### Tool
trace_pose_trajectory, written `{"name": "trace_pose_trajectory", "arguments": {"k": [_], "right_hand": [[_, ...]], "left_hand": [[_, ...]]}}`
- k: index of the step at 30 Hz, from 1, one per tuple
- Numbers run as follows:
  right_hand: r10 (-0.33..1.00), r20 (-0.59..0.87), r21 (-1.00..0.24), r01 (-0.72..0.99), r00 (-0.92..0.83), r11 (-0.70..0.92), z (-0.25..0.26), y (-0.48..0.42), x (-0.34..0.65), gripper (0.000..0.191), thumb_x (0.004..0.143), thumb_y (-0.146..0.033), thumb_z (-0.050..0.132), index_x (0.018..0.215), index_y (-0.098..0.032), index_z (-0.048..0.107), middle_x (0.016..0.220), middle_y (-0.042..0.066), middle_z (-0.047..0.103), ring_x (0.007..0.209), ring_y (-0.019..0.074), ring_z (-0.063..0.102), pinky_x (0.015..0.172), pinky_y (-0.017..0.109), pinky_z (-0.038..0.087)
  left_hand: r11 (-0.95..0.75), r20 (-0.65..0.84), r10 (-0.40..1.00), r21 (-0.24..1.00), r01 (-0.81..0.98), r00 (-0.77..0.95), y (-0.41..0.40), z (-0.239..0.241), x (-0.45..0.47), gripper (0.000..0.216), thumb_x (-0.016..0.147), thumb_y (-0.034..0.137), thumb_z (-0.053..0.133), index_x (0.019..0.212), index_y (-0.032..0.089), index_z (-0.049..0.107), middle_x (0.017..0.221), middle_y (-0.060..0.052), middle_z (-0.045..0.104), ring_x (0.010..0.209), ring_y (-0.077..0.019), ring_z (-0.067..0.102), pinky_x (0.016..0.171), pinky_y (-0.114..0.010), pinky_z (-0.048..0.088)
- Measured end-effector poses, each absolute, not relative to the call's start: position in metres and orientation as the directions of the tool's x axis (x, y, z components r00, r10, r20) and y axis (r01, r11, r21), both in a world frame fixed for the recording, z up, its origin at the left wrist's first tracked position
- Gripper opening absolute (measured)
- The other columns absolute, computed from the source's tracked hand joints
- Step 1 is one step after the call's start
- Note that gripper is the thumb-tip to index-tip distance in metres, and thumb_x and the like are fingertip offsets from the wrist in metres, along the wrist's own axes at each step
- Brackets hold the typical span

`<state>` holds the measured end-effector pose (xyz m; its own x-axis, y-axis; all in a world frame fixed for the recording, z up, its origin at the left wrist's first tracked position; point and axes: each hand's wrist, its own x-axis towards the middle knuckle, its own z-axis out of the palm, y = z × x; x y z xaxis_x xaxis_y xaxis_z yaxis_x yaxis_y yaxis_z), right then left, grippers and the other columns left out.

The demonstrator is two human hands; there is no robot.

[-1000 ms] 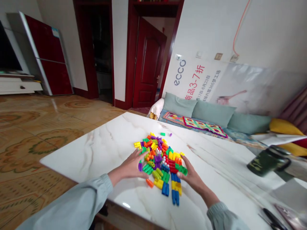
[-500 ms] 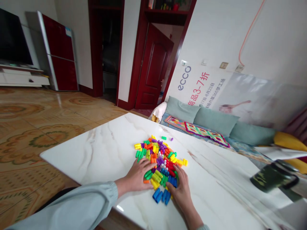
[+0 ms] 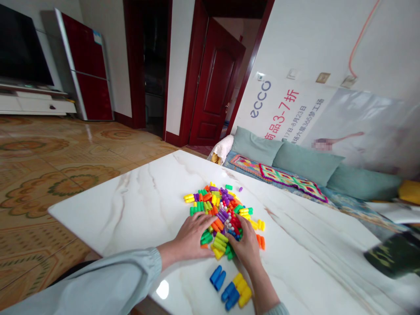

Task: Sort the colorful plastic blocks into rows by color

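Observation:
A heap of bullet-shaped plastic building pieces (image 3: 223, 239) in many colours lies on the white marbled table (image 3: 131, 205). My left hand (image 3: 193, 236) rests against the heap's left side, fingers stretched over it and the thumb low by a yellow piece. My right hand (image 3: 247, 245) is at the right side, thumb and fingers apart around the edge of the heap; pieces under its palm are hidden. Nearer to me, apart from the heap, lie two blue pieces (image 3: 217, 278), and beside them a group of blue pieces (image 3: 230, 296) and yellow pieces (image 3: 242, 290).
Orange pieces (image 3: 260, 242) lie right of my right hand. A green piece (image 3: 229, 187) and a small purple one (image 3: 240, 189) sit beyond the heap. A camouflage mug (image 3: 390, 253) stands at the far right. Behind the table is a sofa with grey-green cushions (image 3: 305, 162).
My right hand has shifted up against the heap. Blue pieces now lie separate and nearer to me, with yellow ones showing beside them. Orange pieces show to its right. My left hand has barely moved.

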<state>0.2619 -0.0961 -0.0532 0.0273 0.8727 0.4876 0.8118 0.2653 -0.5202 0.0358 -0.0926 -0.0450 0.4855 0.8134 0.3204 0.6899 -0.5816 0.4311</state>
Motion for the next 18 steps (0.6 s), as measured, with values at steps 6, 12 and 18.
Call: {"name": "trace_pose_trajectory", "arguments": {"k": [6, 12, 18], "right_hand": [[0.896, 0.444, -0.609, 0.731, -0.010, 0.310, -0.040, -0.083, 0.264, 0.061, 0.067, -0.036, 0.074, 0.125, -0.020, 0.061, 0.122, 0.011, 0.059, 0.113, 0.0297, 0.057, 0.098, 0.046, 0.047], [0.937, 0.330, -0.868, 0.428, 0.115, 0.253, -0.035, -0.081, 0.251, 0.042, 0.070, -0.041, 0.073, 0.107, -0.021, 0.068, 0.113, 0.010, 0.064, 0.104, 0.0278, 0.062, 0.092, 0.046, 0.051], [0.912, 0.409, -0.884, 0.239, -0.020, 0.402, 0.005, -0.063, 0.251, 0.045, 0.083, -0.044, 0.063, 0.124, -0.026, 0.057, 0.134, 0.009, 0.056, 0.114, 0.0263, 0.059, 0.081, 0.039, 0.055]], "left_hand": [[-0.693, 0.397, 0.721, 0.421, 0.585, 0.568, -0.089, -0.042, 0.041, 0.088, 0.059, 0.035, 0.079, 0.140, 0.033, 0.046, 0.134, -0.005, 0.053, 0.122, -0.0313, 0.047, 0.105, -0.047, 0.040], [-0.670, 0.387, 0.738, 0.522, 0.528, 0.553, -0.088, -0.043, 0.042, 0.083, 0.071, 0.042, 0.077, 0.144, 0.028, 0.041, 0.143, -0.010, 0.045, 0.130, -0.0311, 0.044, 0.109, -0.046, 0.039], [-0.731, 0.516, 0.682, 0.454, 0.510, 0.518, -0.057, -0.002, 0.049, 0.057, 0.089, 0.045, 0.059, 0.141, 0.027, 0.045, 0.143, -0.008, 0.050, 0.134, -0.0265, 0.042, 0.115, -0.046, 0.032]]}}
